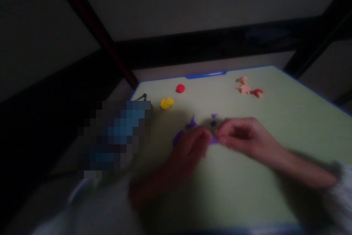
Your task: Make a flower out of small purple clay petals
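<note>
Both of my hands meet near the middle of the table, pinching at a small piece of purple modelling clay [215,140]. My left hand [192,145] is closed, with its fingertips at the left side of that piece. From the right, my right hand [244,136] has thumb and forefinger pressed together on it. Just beyond lie small purple bits [214,116] and a pointed purple piece [193,121]. A larger purple lump [178,138] is partly hidden behind my left hand. Dim light and blur hide the finer shapes.
A yellow clay lump [167,103] and a red clay lump [180,88] rest farther back on the blue-edged table [297,125]. At the back right are peach-coloured clay shapes [243,88] and a red-capped one [257,92]. A pixelated blue patch [126,125] covers the left edge.
</note>
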